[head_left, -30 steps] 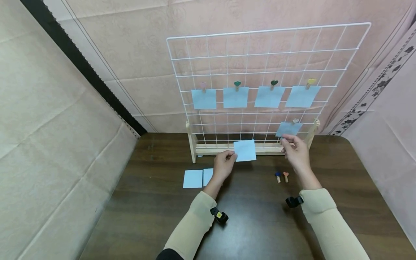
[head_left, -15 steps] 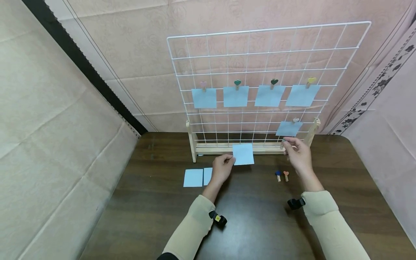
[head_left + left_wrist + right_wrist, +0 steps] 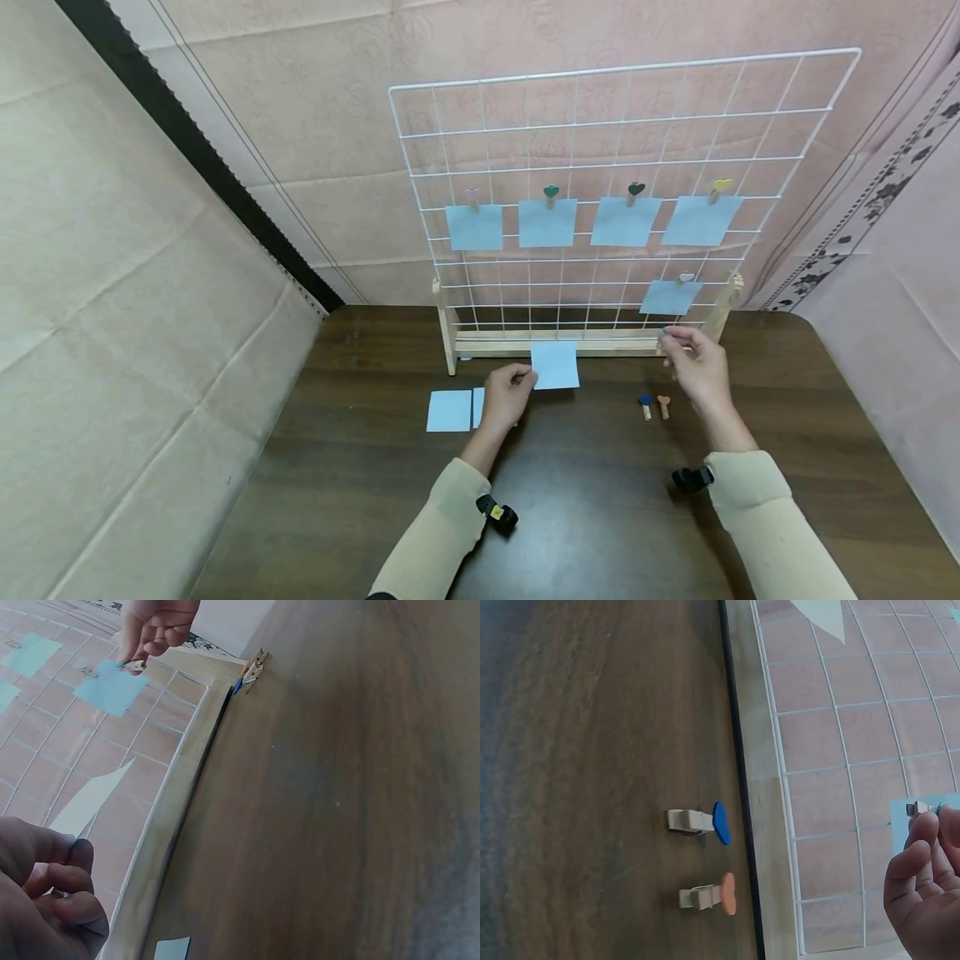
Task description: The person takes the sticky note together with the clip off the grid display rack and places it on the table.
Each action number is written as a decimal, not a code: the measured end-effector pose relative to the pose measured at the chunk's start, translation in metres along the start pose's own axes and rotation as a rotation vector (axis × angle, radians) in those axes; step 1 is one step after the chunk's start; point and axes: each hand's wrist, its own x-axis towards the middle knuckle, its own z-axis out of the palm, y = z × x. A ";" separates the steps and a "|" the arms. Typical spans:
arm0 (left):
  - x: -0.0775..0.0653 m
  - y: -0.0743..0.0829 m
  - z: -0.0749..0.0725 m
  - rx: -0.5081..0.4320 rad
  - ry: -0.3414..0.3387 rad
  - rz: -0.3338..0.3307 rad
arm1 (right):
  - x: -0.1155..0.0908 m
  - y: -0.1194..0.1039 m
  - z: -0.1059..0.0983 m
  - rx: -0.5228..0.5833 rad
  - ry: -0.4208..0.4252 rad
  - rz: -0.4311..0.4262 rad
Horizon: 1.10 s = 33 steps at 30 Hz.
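A blue note (image 3: 555, 365) is being pinched by the fingers of the left hand (image 3: 507, 395), in front of the wire grid (image 3: 592, 167); near the grid's lower right, a wooden clip (image 3: 921, 808) is being pinched by those of the right hand (image 3: 701, 367)! Five clipped notes (image 3: 550, 223) are being held on the grid.

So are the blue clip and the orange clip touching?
Apart: the right wrist view shows it, with bare table plainly visible between the blue clip and the orange clip, which lie side by side.
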 end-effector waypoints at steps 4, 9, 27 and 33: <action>-0.002 -0.001 -0.003 -0.011 -0.008 -0.011 | -0.003 0.003 -0.001 -0.012 0.002 -0.001; -0.003 -0.003 -0.003 -0.019 -0.007 -0.012 | -0.005 0.008 -0.001 -0.074 0.011 -0.037; -0.008 -0.014 -0.002 -0.009 -0.006 0.025 | -0.013 0.019 -0.008 -0.125 0.007 -0.009; -0.010 -0.015 -0.001 -0.005 -0.009 0.005 | -0.014 0.024 -0.009 -0.115 -0.005 -0.001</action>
